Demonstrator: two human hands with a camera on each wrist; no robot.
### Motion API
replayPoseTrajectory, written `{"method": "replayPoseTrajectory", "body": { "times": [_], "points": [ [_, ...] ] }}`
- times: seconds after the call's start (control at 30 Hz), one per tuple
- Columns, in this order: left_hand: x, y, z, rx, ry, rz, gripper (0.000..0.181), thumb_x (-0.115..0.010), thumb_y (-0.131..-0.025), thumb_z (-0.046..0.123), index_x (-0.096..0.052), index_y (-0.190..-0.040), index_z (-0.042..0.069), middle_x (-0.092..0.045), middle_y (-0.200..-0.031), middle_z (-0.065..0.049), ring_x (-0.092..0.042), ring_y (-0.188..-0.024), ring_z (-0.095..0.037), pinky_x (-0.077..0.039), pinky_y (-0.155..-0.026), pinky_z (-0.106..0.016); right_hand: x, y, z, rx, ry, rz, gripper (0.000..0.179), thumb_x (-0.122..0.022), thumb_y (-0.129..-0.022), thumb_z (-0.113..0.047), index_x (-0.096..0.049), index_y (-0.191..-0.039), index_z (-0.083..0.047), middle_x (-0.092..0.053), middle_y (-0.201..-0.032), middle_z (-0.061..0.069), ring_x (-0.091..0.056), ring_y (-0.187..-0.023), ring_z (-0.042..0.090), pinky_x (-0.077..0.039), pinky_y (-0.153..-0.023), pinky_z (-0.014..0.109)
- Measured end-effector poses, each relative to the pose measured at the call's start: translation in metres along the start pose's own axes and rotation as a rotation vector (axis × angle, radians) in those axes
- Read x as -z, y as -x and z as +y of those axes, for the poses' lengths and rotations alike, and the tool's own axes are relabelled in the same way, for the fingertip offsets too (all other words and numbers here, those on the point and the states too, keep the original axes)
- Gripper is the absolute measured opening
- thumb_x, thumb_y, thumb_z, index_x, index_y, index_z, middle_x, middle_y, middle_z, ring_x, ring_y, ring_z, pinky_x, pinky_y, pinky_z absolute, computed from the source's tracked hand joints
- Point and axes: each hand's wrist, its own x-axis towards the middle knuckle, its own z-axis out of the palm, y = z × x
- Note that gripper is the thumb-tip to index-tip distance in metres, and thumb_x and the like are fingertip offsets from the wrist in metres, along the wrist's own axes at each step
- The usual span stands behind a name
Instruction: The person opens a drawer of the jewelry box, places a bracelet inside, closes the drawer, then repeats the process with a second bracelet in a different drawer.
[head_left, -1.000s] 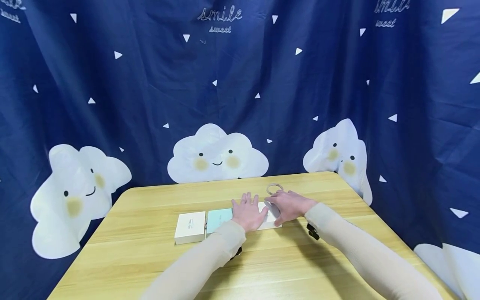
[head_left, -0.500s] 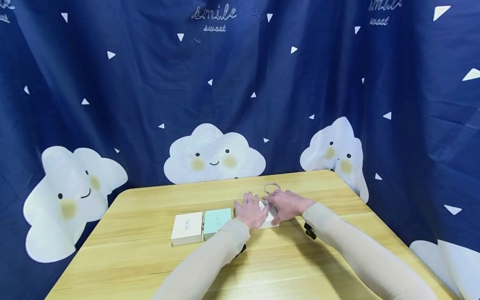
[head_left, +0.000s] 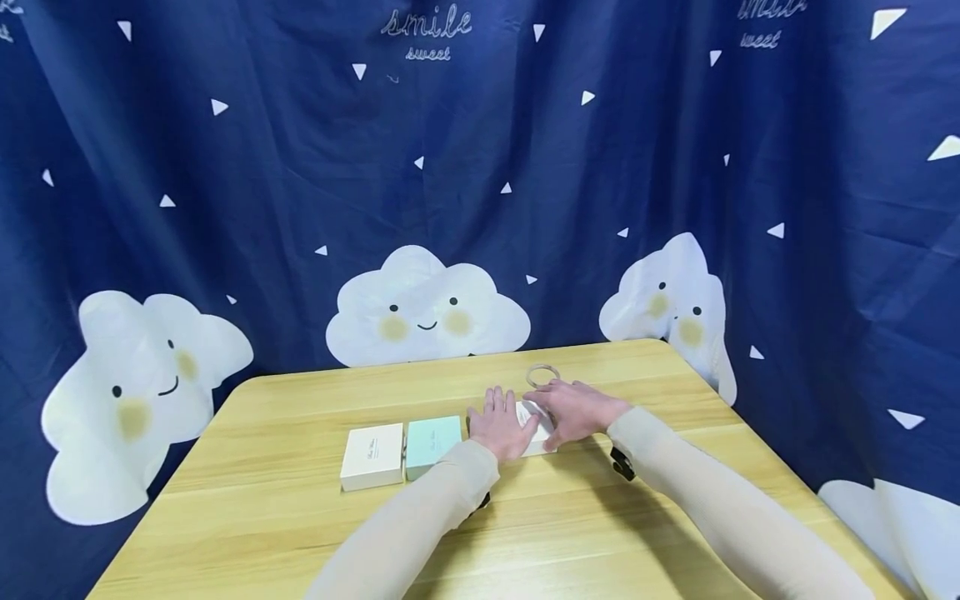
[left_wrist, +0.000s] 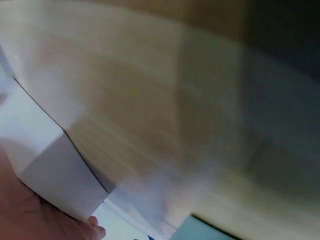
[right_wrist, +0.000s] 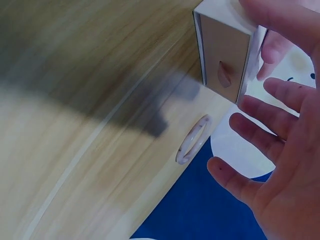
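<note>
A small white box [head_left: 536, 447] sits under both hands on the wooden table. My left hand [head_left: 501, 427] rests on the left part of its top, fingers pointing away past the far edge and thumb toward the right hand. In the left wrist view, the box's end face [left_wrist: 65, 175] shows below that hand. My right hand [head_left: 576, 410] grips the right part across its width, thumb at the near side and index finger at the far edge. In the right wrist view, the other fingers spread loosely, and a small ribbon tab [right_wrist: 224, 74] sticks out of the box's end.
To the left, a teal box [head_left: 435, 442] and a cream box [head_left: 372, 456] with fine lettering stand side by side. A pale marbled bangle [right_wrist: 181, 159] lies beyond the right hand. Behind the table [head_left: 300, 400] hangs a dark blue curtain [head_left: 300, 167] with clouds.
My left hand has shifted slightly right, leaving more of the teal box in sight. The right hand keeps its place on the white box. The head view has turned a little.
</note>
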Motion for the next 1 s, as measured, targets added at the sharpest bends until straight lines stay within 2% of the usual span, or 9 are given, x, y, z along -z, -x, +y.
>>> {"method": "replayPoseTrajectory", "body": {
  "times": [0.2, 0.37, 0.47, 0.67, 0.87, 1.0],
  "points": [
    [-0.002, -0.001, 0.002, 0.008, 0.035, -0.005, 0.077, -0.02, -0.104, 0.061, -0.025, -0.161, 0.01, -0.021, -0.167, -0.015, -0.018, -0.156, -0.029, -0.025, -0.116, -0.067, 0.002, 0.009, 0.009, -0.017, 0.001, -0.001, 0.098, -0.09, -0.068, -0.04, -0.046, -0.152, -0.017, -0.045, -0.157, 0.011, -0.042, -0.142, 0.035, -0.038, -0.106, 0.07],
    [-0.002, 0.0, 0.002, 0.004, 0.039, -0.009, 0.073, -0.019, -0.105, 0.057, -0.023, -0.161, 0.01, -0.019, -0.168, -0.015, -0.017, -0.156, -0.029, -0.022, -0.117, -0.068, 0.001, 0.016, 0.016, -0.028, -0.026, -0.007, 0.097, -0.091, -0.067, -0.038, -0.048, -0.151, -0.018, -0.046, -0.155, 0.01, -0.046, -0.139, 0.036, -0.039, -0.108, 0.065],
    [-0.003, -0.002, 0.002, 0.004, 0.044, -0.017, 0.073, -0.018, -0.105, 0.057, -0.022, -0.162, 0.011, -0.018, -0.168, -0.015, -0.015, -0.156, -0.029, -0.021, -0.117, -0.068, 0.0, 0.017, 0.019, -0.026, -0.028, 0.007, 0.081, -0.087, -0.072, -0.035, -0.055, -0.145, -0.019, -0.054, -0.149, 0.008, -0.052, -0.132, 0.033, -0.045, -0.104, 0.059],
    [-0.005, -0.004, 0.001, 0.012, 0.048, -0.017, 0.073, -0.02, -0.104, 0.058, -0.022, -0.162, 0.012, -0.018, -0.168, -0.015, -0.015, -0.156, -0.029, -0.02, -0.117, -0.069, -0.006, 0.015, 0.025, 0.059, -0.001, 0.095, 0.044, -0.076, -0.087, -0.022, -0.068, -0.129, -0.015, -0.067, -0.129, 0.011, -0.062, -0.115, 0.031, -0.053, -0.093, 0.054],
    [-0.007, -0.005, 0.0, 0.024, 0.06, -0.016, 0.073, -0.021, -0.104, 0.058, -0.022, -0.162, 0.013, -0.018, -0.168, -0.015, -0.015, -0.156, -0.029, -0.019, -0.117, -0.069, -0.011, 0.011, 0.026, 0.091, 0.006, 0.139, 0.028, -0.071, -0.092, -0.02, -0.074, -0.119, -0.014, -0.071, -0.123, 0.009, -0.066, -0.112, 0.028, -0.054, -0.092, 0.052],
    [-0.008, -0.006, 0.0, 0.025, 0.072, -0.007, 0.073, -0.021, -0.104, 0.059, -0.023, -0.162, 0.013, -0.019, -0.168, -0.016, -0.016, -0.156, -0.03, -0.02, -0.116, -0.07, -0.013, 0.009, 0.025, 0.112, -0.008, 0.155, 0.012, -0.069, -0.095, -0.019, -0.076, -0.105, -0.016, -0.074, -0.113, 0.007, -0.068, -0.104, 0.026, -0.055, -0.088, 0.048]
  ]
}}
